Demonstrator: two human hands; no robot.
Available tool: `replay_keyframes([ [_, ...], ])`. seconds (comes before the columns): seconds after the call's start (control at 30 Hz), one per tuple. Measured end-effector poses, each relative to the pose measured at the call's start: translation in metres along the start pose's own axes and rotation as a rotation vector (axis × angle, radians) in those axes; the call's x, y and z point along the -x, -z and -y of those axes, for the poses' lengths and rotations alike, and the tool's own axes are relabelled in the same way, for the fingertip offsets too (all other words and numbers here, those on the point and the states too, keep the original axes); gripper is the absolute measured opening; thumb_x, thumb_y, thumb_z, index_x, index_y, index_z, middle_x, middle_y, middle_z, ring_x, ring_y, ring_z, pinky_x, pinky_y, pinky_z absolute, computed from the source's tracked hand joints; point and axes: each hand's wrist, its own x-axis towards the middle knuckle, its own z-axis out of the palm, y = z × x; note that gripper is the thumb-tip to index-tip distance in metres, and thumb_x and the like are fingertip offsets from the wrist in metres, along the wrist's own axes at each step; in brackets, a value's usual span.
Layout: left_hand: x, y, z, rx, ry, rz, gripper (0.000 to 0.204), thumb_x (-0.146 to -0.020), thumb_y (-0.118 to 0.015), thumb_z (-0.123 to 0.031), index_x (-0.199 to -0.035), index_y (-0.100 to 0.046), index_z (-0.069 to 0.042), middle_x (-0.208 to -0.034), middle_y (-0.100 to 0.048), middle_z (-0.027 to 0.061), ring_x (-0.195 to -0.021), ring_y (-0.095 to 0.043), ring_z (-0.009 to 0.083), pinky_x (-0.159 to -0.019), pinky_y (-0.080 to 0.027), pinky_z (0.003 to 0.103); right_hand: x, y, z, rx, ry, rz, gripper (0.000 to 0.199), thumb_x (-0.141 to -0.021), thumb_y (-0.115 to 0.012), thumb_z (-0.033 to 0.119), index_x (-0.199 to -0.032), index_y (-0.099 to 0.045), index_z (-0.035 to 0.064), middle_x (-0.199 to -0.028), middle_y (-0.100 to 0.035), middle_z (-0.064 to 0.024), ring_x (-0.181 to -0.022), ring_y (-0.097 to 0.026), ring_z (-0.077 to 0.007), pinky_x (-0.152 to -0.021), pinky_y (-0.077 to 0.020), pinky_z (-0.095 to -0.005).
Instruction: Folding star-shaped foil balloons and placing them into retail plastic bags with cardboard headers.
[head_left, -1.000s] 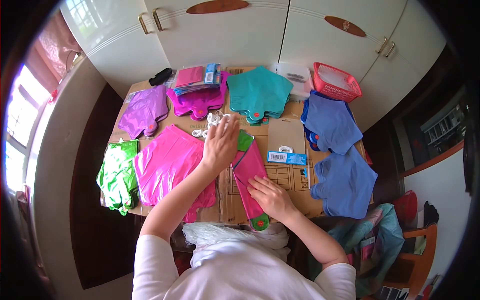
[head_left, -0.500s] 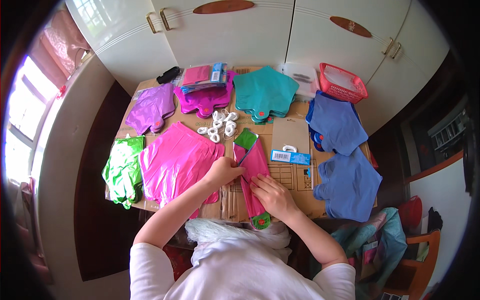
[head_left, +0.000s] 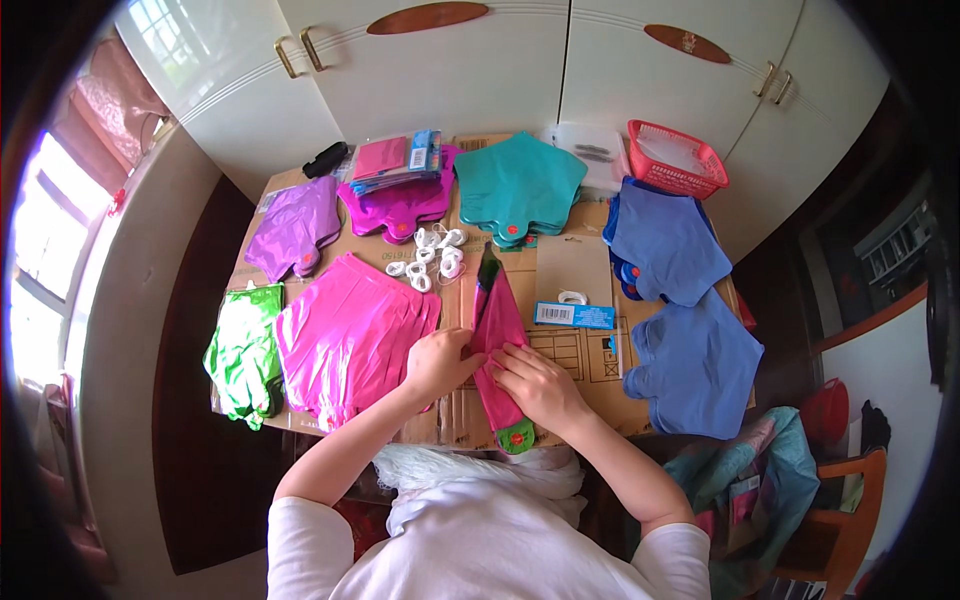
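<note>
Both the left hand [head_left: 436,362] and right hand [head_left: 538,382] press with closed fingers on the folded pink foil balloon [head_left: 497,340], which looks light, thin and slippery, best held at its edges.

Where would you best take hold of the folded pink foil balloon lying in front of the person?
Probably at its middle, from both long edges. The folded pink balloon lies as a narrow flat strip running away from the person; the left hand and right hand already flank it there, and its green ends look small and floppy.
</note>
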Motion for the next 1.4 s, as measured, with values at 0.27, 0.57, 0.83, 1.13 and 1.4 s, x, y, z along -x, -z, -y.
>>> replay_keyframes([
  [0.27,-0.005,-0.015,0.018,-0.022,-0.156,-0.194,0.029,-0.071,-0.073,-0.028,-0.078,-0.061,-0.002,-0.084,-0.06,0.0088,-0.087,-0.056,0.029,-0.076,-0.048,0.04,-0.009,-0.001,-0.006,-0.007,0.032,0.001,0.021,-0.082,-0.056,0.012,-0.099,-0.067,0.0064,-0.113,-0.064,-0.0093,-0.114,-0.056,-0.024,-0.098,-0.0457,-0.0364],
  [0.57,0.002,-0.02,0.028,0.031,-0.346,-0.24,0.028,-0.069,-0.075,-0.022,-0.079,-0.058,-0.003,-0.083,-0.058,0.0092,-0.086,-0.053,0.0296,-0.076,-0.044,0.041,-0.008,0.003,0.004,0.103,-0.067,-0.073,0.028,-0.078,-0.07,0.021,-0.101,-0.065,0.0052,-0.109,-0.06,-0.0099,-0.107,-0.057,-0.0247,-0.095,-0.0456,-0.0368],
  [0.83,-0.001,-0.014,0.029,-0.011,-0.237,-0.185,0.028,-0.07,-0.075,-0.026,-0.075,-0.058,-0.004,-0.082,-0.059,0.0078,-0.086,-0.053,0.0288,-0.077,-0.042,0.041,-0.008,0.006,0.002,0.172,-0.046,-0.087,0.03,-0.079,-0.07,0.026,-0.101,-0.065,0.0052,-0.11,-0.062,-0.0108,-0.107,-0.059,-0.0244,-0.099,-0.0423,-0.0382],
  [1.13,0.009,-0.016,0.025,0.073,-0.475,-0.291,0.017,-0.069,-0.071,-0.008,-0.082,-0.06,-0.007,-0.085,-0.064,0.0043,-0.086,-0.056,0.0243,-0.074,-0.044,0.037,-0.008,0.005,0.001,0.1,-0.099,-0.061,0.031,-0.077,-0.07,0.026,-0.101,-0.065,0.0077,-0.108,-0.063,-0.0094,-0.107,-0.057,-0.0249,-0.097,-0.0427,-0.0382],
  [1.4,0.023,-0.012,0.024,-0.172,-0.724,-0.28,0.026,-0.076,-0.06,-0.011,-0.101,-0.064,-0.008,-0.1,-0.068,0.0029,-0.098,-0.061,0.0152,-0.08,-0.044,0.031,0.0,0.017,-0.001,-0.089,-0.147,-0.006,0.039,-0.074,-0.067,0.025,-0.109,-0.063,0.0085,-0.114,-0.061,-0.0115,-0.11,-0.054,-0.0284,-0.101,-0.0385,-0.0415],
])
